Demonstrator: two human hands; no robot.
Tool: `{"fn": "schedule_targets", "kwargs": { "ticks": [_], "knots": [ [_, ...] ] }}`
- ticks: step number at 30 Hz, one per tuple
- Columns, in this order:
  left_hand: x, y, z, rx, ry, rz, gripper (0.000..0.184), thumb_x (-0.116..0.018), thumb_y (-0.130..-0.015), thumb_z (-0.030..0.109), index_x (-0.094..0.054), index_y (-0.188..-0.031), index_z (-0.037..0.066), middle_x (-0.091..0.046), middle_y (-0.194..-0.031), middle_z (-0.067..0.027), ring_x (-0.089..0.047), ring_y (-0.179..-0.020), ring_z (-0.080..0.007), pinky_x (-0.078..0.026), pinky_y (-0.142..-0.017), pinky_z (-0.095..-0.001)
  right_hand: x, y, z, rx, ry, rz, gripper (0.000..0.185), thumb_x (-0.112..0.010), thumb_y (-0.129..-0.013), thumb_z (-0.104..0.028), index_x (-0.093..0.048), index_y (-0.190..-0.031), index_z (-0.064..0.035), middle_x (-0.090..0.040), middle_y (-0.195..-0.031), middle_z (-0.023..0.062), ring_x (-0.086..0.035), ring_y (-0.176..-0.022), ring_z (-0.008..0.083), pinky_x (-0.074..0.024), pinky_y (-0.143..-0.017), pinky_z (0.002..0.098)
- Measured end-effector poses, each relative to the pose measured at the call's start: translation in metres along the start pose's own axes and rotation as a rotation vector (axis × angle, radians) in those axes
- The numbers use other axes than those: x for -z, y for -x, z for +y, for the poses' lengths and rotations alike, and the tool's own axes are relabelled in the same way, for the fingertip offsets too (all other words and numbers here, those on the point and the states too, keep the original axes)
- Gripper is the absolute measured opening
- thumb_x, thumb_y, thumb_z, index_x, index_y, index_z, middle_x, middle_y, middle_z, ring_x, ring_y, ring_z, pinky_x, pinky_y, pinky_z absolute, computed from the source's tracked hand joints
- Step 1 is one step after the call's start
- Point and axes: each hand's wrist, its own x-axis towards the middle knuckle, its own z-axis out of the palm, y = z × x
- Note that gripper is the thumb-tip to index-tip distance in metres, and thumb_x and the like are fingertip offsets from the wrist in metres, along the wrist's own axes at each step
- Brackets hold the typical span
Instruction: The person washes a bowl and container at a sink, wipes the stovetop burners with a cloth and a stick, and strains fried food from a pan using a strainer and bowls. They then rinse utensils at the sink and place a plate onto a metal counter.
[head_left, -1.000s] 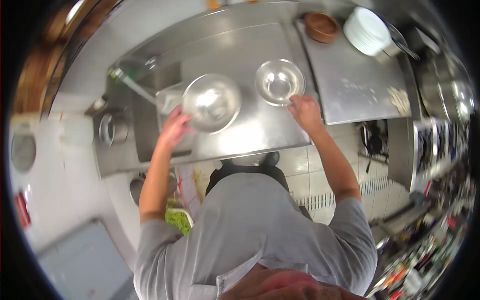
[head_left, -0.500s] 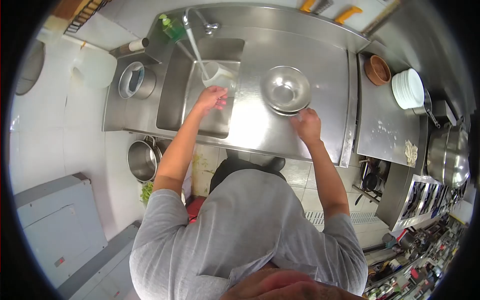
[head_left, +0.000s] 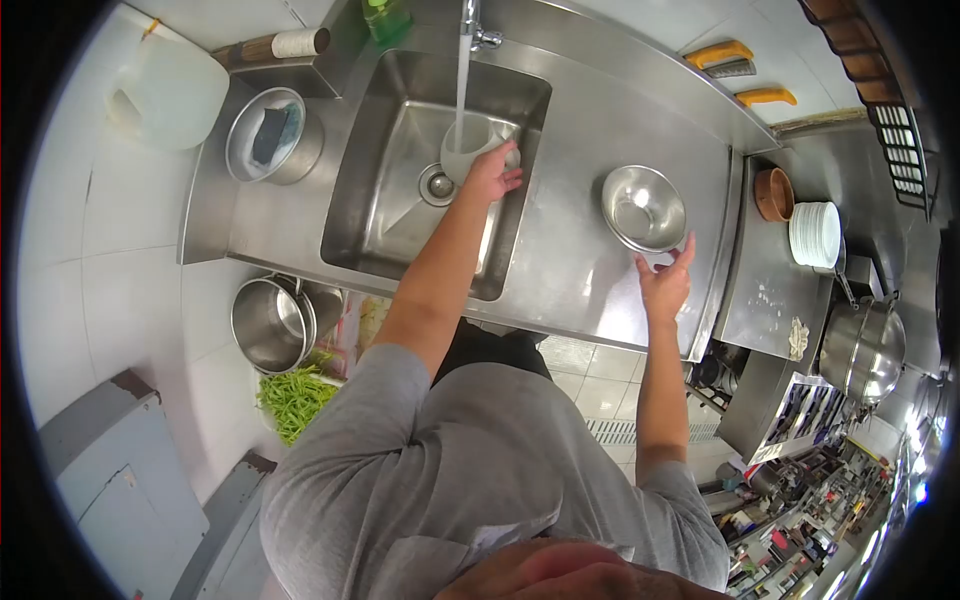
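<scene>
Inside the sink (head_left: 367,210), a white jug (head_left: 462,160) is under the running tap (head_left: 470,20), its mouth beneath the stream. My left hand (head_left: 492,175) has its fingers closed at the jug's handle on the right side; the hand hides part of it. On the steel counter (head_left: 570,225), right of the sink, sits a shiny metal bowl (head_left: 643,208), with another rim showing under its lower edge. My right hand (head_left: 665,285) is just below that bowl, thumb and fingers spread, holding nothing.
A metal pot (head_left: 268,137) with a dark pad is left of the sink. Green soap (head_left: 386,18) stands behind it. Yellow-handled knives (head_left: 720,52) hang at the back. White plates (head_left: 815,235) and a brown bowl (head_left: 773,194) sit right. Leafy greens (head_left: 297,402) lie below left.
The two bowls, apart at first, are now stacked on the counter. My right hand has let go of them. My left hand has left its bowl and reached the jug. The view has turned.
</scene>
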Motion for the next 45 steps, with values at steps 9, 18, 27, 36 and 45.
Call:
{"fn": "schedule_targets", "kwargs": {
  "ticks": [9,18,27,36,45],
  "knots": [
    [0.137,0.111,0.051,-0.101,-0.458,-0.11,0.045,-0.067,-0.092,0.039,-0.057,-0.121,0.006,-0.065,-0.113,-0.0082,-0.065,-0.086,-0.0243,-0.056,-0.078,-0.0346,-0.046,-0.04,0.008,0.226,-0.204,-0.142,0.037,-0.09,-0.064,-0.022,-0.071,-0.093,-0.0082,-0.068,-0.101,0.0148,-0.066,-0.08,0.03,-0.0539,-0.072,0.0388],
    [0.246,0.147,0.062,-0.003,-0.865,0.036,0.046,-0.073,-0.087,0.039,-0.061,-0.108,0.0,-0.068,-0.1,-0.0063,-0.065,-0.075,-0.0186,-0.055,-0.071,-0.0321,-0.107,-0.019,-0.205,0.567,-0.231,-0.378,0.039,-0.082,-0.072,-0.042,-0.072,-0.099,-0.0156,-0.071,-0.093,0.0089,-0.065,-0.094,0.0314,-0.0546,-0.08,0.0444],
    [0.236,0.217,0.104,-0.626,-1.614,0.061,0.028,-0.072,-0.087,0.023,-0.068,-0.098,-0.002,-0.067,-0.077,-0.0088,-0.061,-0.07,-0.0136,-0.05,-0.064,-0.0313,-0.159,-0.012,-0.23,0.481,-0.265,-0.405,0.043,-0.077,-0.075,-0.048,-0.07,-0.103,-0.0165,-0.066,-0.103,0.0192,-0.065,-0.097,0.0378,-0.0532,-0.083,0.0459],
    [0.157,0.159,0.183,-0.44,-0.752,-0.106,0.05,-0.056,-0.1,0.041,-0.057,-0.128,0.0,-0.064,-0.118,-0.0131,-0.063,-0.102,-0.0206,-0.05,-0.089,-0.0353,-0.152,-0.006,-0.238,0.46,-0.383,-0.391,0.038,-0.078,-0.076,-0.043,-0.069,-0.099,-0.0143,-0.063,-0.097,0.0209,-0.065,-0.097,0.038,-0.0541,-0.08,0.0473],
    [0.056,0.037,0.18,-0.035,-0.228,-0.249,0.053,-0.05,-0.1,0.05,-0.06,-0.125,0.005,-0.068,-0.114,-0.0086,-0.064,-0.103,-0.0218,-0.051,-0.092,-0.0398,-0.133,-0.006,-0.226,0.41,-0.435,-0.324,0.036,-0.077,-0.077,-0.04,-0.068,-0.1,-0.0133,-0.065,-0.09,0.0159,-0.064,-0.094,0.0351,-0.0525,-0.079,0.0464]
  ]
}}
